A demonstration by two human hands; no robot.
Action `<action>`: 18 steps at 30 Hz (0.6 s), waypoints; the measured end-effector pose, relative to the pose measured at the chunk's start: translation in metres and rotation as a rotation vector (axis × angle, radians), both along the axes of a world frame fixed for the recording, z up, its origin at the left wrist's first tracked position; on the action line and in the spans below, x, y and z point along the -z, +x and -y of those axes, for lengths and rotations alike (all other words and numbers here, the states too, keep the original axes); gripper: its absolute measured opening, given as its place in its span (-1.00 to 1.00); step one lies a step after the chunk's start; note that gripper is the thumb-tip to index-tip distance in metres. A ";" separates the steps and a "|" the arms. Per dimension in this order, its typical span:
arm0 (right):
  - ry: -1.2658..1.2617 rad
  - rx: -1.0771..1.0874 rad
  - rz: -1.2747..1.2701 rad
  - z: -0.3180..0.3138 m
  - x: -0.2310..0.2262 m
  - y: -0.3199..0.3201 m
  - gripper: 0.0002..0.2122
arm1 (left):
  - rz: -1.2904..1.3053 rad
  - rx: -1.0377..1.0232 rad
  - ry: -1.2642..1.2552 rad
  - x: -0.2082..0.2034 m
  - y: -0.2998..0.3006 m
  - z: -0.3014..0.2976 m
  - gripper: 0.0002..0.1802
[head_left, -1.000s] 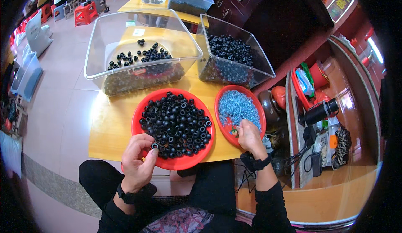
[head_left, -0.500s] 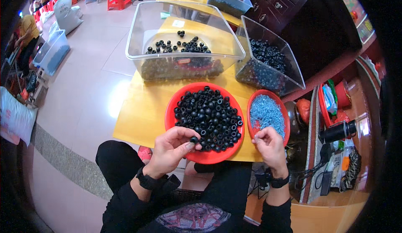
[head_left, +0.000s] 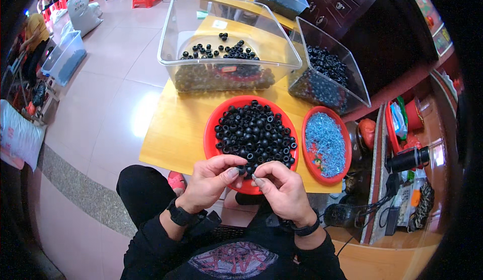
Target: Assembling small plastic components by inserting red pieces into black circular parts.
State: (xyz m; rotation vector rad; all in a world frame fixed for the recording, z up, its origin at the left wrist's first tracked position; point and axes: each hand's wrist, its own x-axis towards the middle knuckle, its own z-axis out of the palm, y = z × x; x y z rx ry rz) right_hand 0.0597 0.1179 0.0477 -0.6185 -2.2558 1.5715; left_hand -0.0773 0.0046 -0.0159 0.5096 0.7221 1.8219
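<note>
My left hand (head_left: pixel 214 182) pinches a small black cap-like ring (head_left: pixel 242 170) between thumb and fingertips, over the near rim of a round red plate (head_left: pixel 210 129). Close beside it, the fingertips of my right hand (head_left: pixel 284 189) are pressed together; whatever they hold is too small to make out. Heaped on the round plate are many black hollow pieces (head_left: pixel 251 134) of the same sort. To its right, an oval red plate (head_left: pixel 305 151) carries small clear bluish pieces (head_left: pixel 327 141), with part of its patterned bottom showing.
Behind the plates on the yellow table (head_left: pixel 161 139) stands a large clear bin (head_left: pixel 229 76) with more black pieces. Another clear bin (head_left: pixel 329 73) of black pieces is at its right. A shelf with a black cylinder (head_left: pixel 408 159) and cables lies to the right.
My right hand has moved left from the oval plate to beside the left hand's fingertips. The left hand still holds the black piece, and the whole view has shifted slightly.
</note>
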 end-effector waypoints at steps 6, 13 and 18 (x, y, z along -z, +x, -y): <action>-0.141 0.040 -0.034 0.007 -0.015 0.001 -0.93 | -0.038 -0.037 0.064 0.002 0.001 0.001 -0.75; -0.146 -0.085 -0.015 0.011 -0.014 0.000 -0.94 | -0.212 -0.148 0.066 0.003 0.006 -0.002 -0.70; -0.126 -0.072 0.017 0.009 -0.009 0.002 -0.92 | -0.392 -0.165 0.046 0.001 0.007 0.002 -0.69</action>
